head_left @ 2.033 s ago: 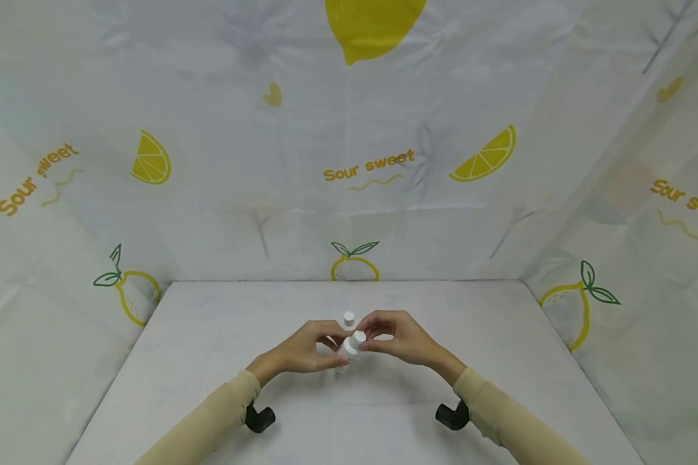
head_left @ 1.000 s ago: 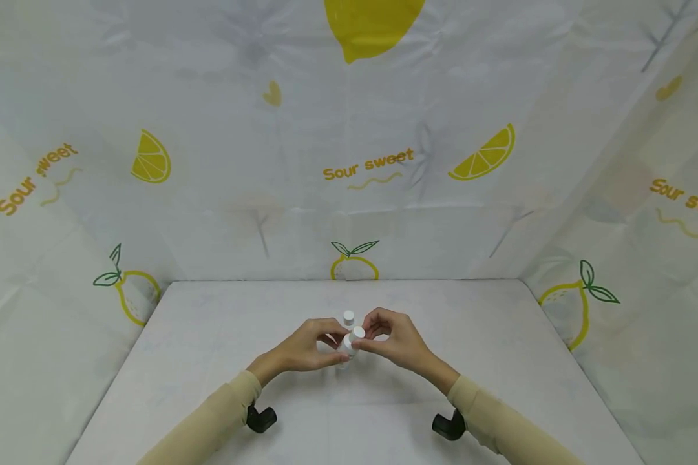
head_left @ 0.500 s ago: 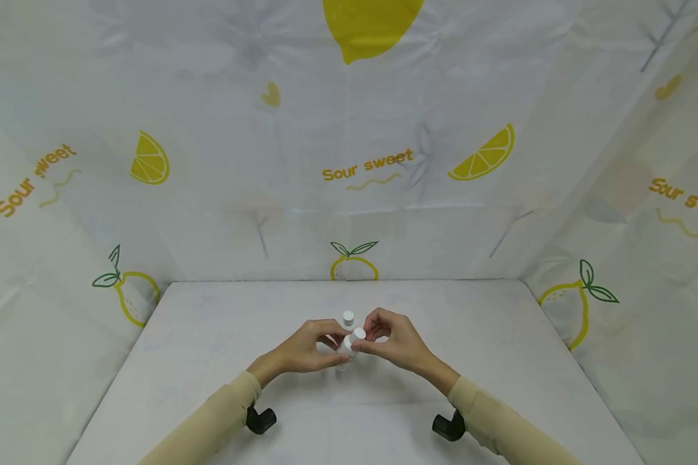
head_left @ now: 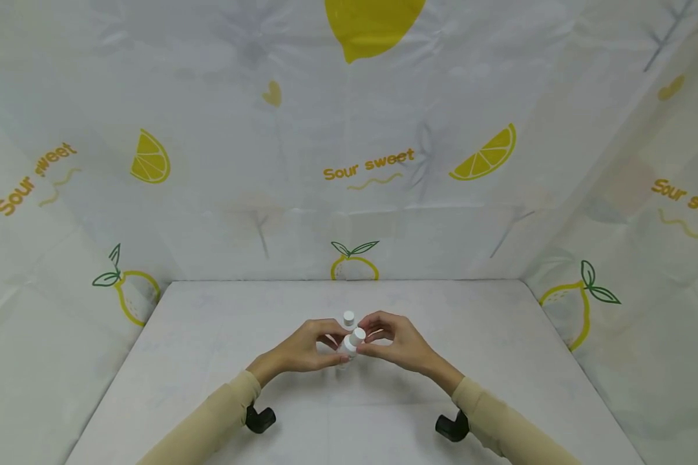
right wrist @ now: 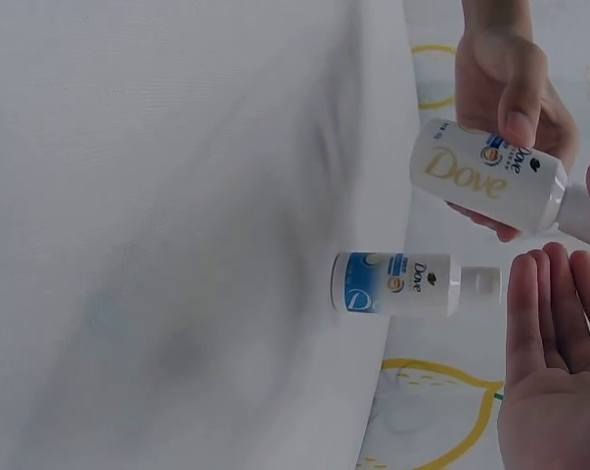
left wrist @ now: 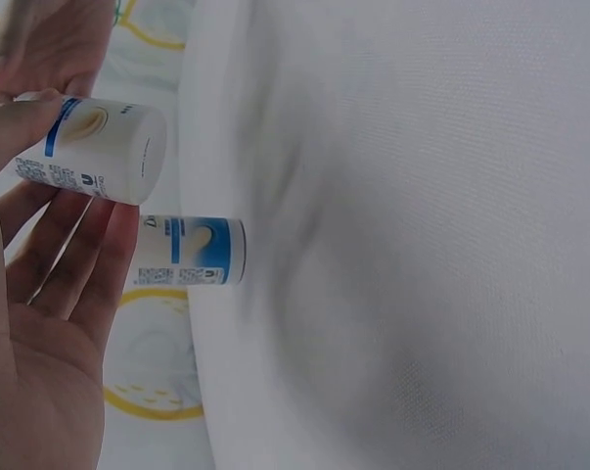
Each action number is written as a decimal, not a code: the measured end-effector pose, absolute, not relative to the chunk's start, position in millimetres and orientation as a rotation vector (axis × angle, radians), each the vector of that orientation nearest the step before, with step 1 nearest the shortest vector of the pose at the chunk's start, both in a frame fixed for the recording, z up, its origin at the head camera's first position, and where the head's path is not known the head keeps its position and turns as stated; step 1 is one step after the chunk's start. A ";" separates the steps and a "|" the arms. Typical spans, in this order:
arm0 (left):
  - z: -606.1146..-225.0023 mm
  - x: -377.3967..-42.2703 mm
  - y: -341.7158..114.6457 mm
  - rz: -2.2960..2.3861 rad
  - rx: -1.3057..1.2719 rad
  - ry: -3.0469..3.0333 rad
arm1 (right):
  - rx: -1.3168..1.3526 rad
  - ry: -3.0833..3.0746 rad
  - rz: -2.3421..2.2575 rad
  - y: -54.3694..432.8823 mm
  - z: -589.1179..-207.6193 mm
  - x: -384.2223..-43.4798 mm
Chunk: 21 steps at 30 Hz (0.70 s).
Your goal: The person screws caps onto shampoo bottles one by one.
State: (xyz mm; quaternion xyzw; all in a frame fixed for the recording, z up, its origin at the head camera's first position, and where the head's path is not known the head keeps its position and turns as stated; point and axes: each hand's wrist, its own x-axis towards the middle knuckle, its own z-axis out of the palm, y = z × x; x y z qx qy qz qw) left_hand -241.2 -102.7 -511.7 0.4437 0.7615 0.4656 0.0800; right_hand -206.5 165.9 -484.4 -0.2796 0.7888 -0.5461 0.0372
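My left hand (head_left: 305,347) grips a small white Dove bottle (right wrist: 485,176), thumb on one side and fingers on the other. The bottle is held above the table, its top tilted toward my right hand (head_left: 398,340). That hand has its thumb and fingertips about the white cap (head_left: 357,335), pinching it; the cap sits on the bottle's neck. Part of the cap is cut off by the right wrist view's edge. Behind the hands a second Dove bottle (right wrist: 402,284), white with a blue lower part, stands upright on the table with its cap (head_left: 349,316) on.
A white table (head_left: 238,303) lies under both hands. Its back and sides are bounded by a pale curtain (head_left: 238,161) printed with lemons and lettering. A black wrist camera (head_left: 260,420) sticks out below the left sleeve, another black camera (head_left: 452,426) below the right.
My right fingers have shifted back and forth about the cap; half a second ago the index finger stood farther from it. The left hand and both bottles stay nearly in place.
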 end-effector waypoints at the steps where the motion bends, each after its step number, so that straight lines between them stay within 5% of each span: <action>1: -511.9 -241.1 -102.9 1.393 1.324 2.276 | -0.886 2.390 -1.681 167.4 -484.1 -207.5; 10: -514.2 -239.5 -102.9 1.382 1.339 2.257 | -1.121 2.190 -1.678 177.4 -486.3 -218.6; 21: -509.7 -239.8 -103.7 1.358 1.363 2.223 | -1.107 2.182 -1.599 176.0 -481.3 -219.6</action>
